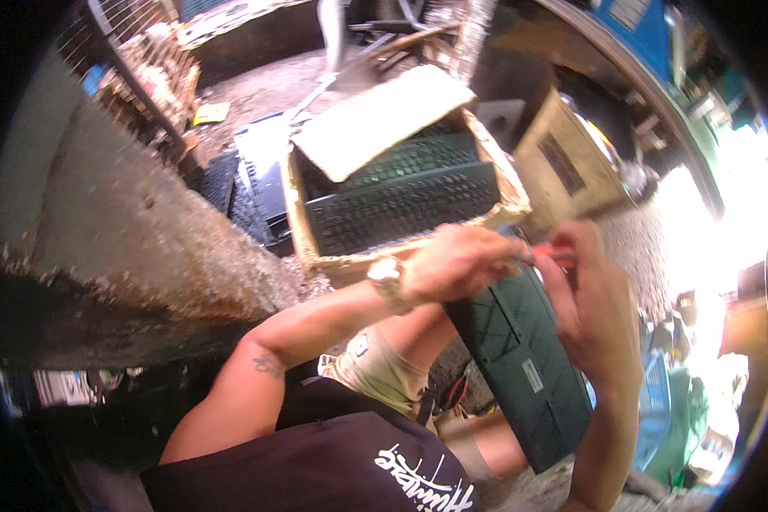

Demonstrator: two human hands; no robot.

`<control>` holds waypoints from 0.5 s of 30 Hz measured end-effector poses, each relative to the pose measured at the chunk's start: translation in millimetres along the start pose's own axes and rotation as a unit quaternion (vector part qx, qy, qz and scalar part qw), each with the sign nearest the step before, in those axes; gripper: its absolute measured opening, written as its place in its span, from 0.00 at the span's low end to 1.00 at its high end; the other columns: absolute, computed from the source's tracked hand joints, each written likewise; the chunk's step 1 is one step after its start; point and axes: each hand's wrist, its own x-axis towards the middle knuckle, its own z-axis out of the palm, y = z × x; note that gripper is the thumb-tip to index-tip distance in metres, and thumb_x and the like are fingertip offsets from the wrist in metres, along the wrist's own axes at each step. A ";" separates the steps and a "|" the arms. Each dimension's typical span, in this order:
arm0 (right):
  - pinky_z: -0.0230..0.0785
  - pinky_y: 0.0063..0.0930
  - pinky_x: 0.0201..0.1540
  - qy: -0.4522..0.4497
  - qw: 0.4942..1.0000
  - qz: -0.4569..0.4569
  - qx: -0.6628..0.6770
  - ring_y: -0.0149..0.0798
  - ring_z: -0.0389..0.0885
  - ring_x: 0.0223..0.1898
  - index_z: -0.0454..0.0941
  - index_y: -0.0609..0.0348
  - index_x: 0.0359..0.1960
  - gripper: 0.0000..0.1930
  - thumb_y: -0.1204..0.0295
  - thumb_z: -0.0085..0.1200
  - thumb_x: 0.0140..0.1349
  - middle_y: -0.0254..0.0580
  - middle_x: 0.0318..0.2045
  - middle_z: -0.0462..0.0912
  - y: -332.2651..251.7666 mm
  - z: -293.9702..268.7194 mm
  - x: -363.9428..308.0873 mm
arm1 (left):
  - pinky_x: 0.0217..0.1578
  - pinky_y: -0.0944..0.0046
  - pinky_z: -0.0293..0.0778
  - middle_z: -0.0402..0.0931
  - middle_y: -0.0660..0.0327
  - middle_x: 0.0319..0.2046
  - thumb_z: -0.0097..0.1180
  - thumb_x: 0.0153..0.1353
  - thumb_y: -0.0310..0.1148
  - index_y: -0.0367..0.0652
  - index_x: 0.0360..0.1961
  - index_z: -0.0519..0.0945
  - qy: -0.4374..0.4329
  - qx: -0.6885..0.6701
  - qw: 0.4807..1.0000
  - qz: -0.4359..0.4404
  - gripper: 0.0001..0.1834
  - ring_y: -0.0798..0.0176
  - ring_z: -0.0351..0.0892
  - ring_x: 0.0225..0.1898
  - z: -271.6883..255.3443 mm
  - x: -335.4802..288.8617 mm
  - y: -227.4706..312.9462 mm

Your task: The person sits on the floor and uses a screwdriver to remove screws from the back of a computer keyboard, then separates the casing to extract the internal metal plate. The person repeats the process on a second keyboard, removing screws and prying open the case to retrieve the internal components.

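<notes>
A black computer keyboard (pixel 520 363) lies across my thighs with its underside up and a small pale label on it. My left hand (pixel 461 263), with a watch at the wrist, is closed over the keyboard's far end. Its fingertips pinch together near the right hand's; what they grip is blurred. My right hand (pixel 590 294) is closed on a small tool with a red handle (pixel 557 253), pointing toward the left fingertips. The hands hide the keyboard's far end.
Ahead stands an open cardboard box (pixel 508 183) holding several black keyboards (pixel 405 205). More keyboards (pixel 239 200) lie left of it. A concrete block (pixel 145 222) fills the left side. A beige casing (pixel 563 158) stands right of the box, and a blue crate (pixel 654 401) is lower right.
</notes>
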 end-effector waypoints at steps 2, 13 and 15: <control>0.76 0.45 0.39 -0.020 1.000 0.008 0.006 0.59 0.86 0.40 0.69 0.58 0.49 0.11 0.72 0.53 0.69 0.58 0.35 0.85 3.2 -2.0 5.2 | 0.35 0.53 0.79 0.83 0.50 0.34 0.65 0.59 0.30 0.46 0.46 0.84 -0.043 -0.174 0.983 -0.027 0.13 0.44 0.84 0.36 -7.0 9.3 -5.9; 0.72 0.51 0.36 -0.031 0.998 -0.047 -0.042 0.63 0.82 0.36 0.69 0.57 0.47 0.11 0.71 0.54 0.66 0.56 0.32 0.83 2.8 1.8 15.4 | 0.33 0.52 0.78 0.81 0.46 0.34 0.65 0.57 0.24 0.43 0.47 0.82 -0.103 -0.091 0.990 -0.026 0.16 0.40 0.82 0.33 -28.2 14.3 4.6; 0.71 0.51 0.36 -0.043 0.997 -0.035 -0.049 0.63 0.83 0.36 0.69 0.57 0.47 0.11 0.70 0.54 0.66 0.55 0.32 0.83 3.9 3.4 16.3 | 0.33 0.52 0.78 0.81 0.46 0.34 0.65 0.57 0.24 0.43 0.47 0.82 -0.101 -0.091 0.990 -0.039 0.16 0.40 0.82 0.33 -27.5 10.7 3.6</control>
